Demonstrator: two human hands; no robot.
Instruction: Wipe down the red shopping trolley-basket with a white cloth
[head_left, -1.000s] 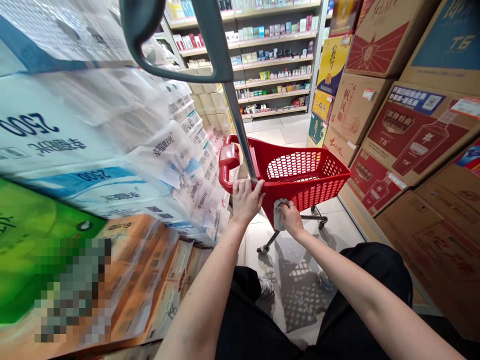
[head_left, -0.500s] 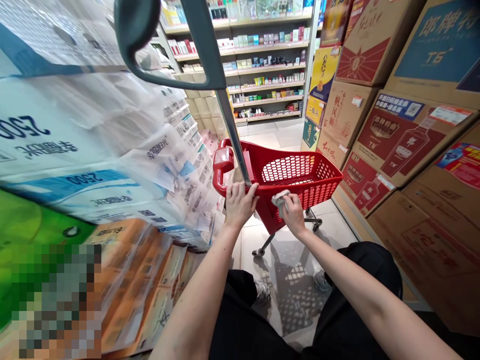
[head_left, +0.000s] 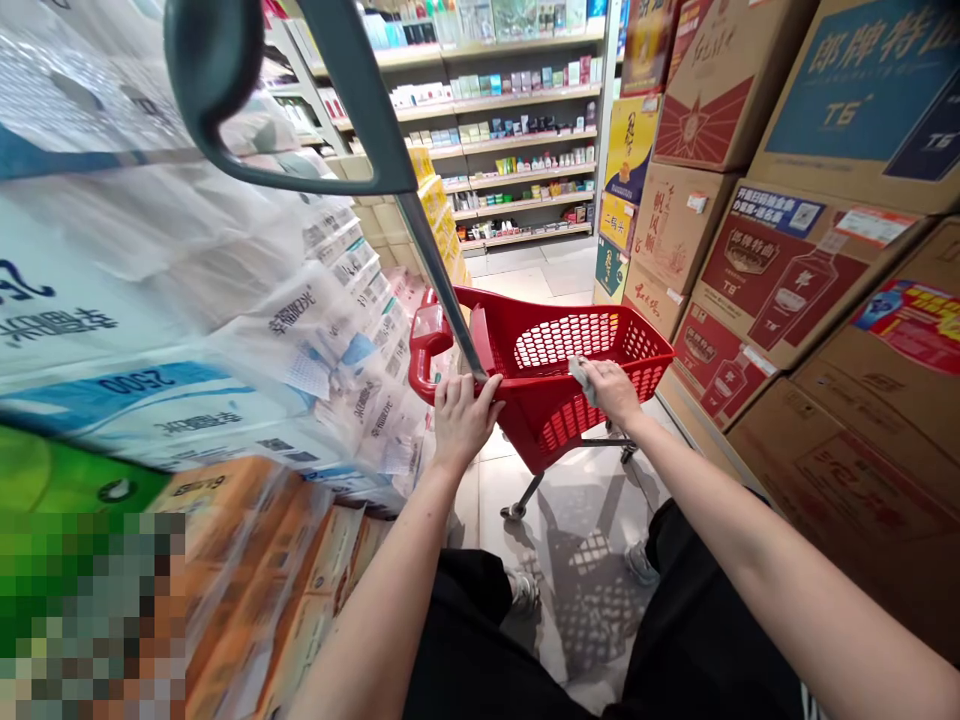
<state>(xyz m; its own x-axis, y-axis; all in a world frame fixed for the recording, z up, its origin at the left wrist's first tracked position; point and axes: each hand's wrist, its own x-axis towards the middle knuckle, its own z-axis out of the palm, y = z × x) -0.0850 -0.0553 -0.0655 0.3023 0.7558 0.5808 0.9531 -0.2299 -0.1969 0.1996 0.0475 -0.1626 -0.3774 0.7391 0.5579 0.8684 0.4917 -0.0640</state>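
Observation:
A red plastic shopping cart (head_left: pixel 517 420) with a mesh basket stands in front of me on grey legs with casters. My left hand (head_left: pixel 461 425) is closed over its near rim, close to the foot of a grey pole (head_left: pixel 439 275). This pole rises from the cart to a dark grey looped handle (head_left: pixel 397 150) at the top of the view. Pinched in my right hand (head_left: pixel 613 392) is a crumpled greyish cloth (head_left: pixel 582 380), held at the cart's near long rim. The fingers partly cover the cloth.
Wrapped packs of tissue paper (head_left: pixel 285 330) are stacked on the left, with orange packs (head_left: pixel 240 540) below. Printed cartons (head_left: pixel 780 270) form a wall on the right, close to the cart. Store shelves (head_left: pixel 517 140) stand ahead beyond the tiled floor (head_left: pixel 517 270).
My right hand has moved the cloth forward and right along the cart's near rim, and up from its side. My left hand keeps its hold. The view has shifted slightly.

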